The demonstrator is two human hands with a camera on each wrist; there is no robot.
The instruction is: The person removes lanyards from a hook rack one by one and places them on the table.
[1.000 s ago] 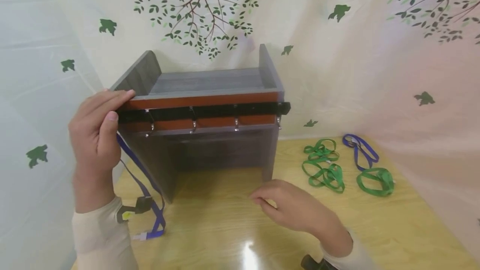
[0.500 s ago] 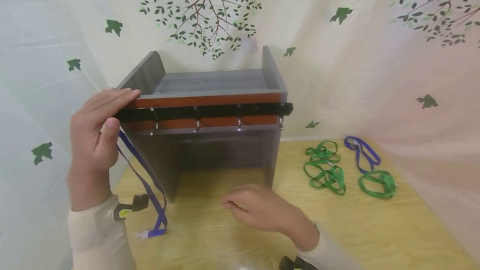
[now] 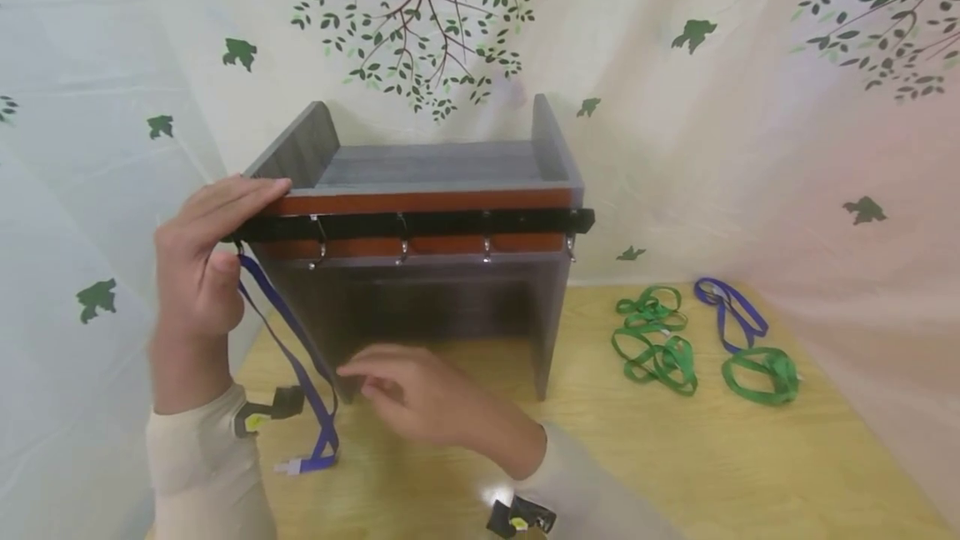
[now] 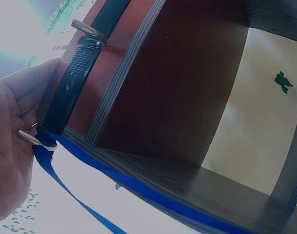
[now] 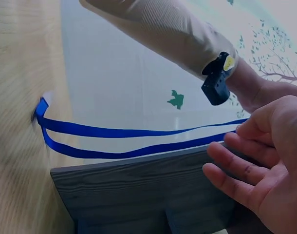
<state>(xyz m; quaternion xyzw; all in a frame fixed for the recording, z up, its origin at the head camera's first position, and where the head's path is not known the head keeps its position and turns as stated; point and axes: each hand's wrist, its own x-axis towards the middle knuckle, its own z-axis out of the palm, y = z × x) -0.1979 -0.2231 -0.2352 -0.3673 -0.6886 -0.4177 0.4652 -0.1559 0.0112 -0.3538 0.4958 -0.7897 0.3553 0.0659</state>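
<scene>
A grey wooden rack with an orange front board stands on the table. Across that board runs a black bar with several metal hooks. My left hand rests on the rack's front left corner, fingers laid along the top edge. From the end hook beside its palm hangs a blue lanyard, whose clip end lies on the table. My right hand is low in front of the rack, fingers loosely bent and holding nothing. In the right wrist view its fingertips are close to the lanyard's strap; contact cannot be told.
Several green lanyards lie coiled on the wooden table at the right, and another blue lanyard lies behind them. A pale cloth with printed leaves and branches closes off the back and sides.
My right hand has moved left across the rack's front to the hanging blue lanyard, its fingers opening a little. My left hand stays on the rack's corner. The lanyards keep their places.
</scene>
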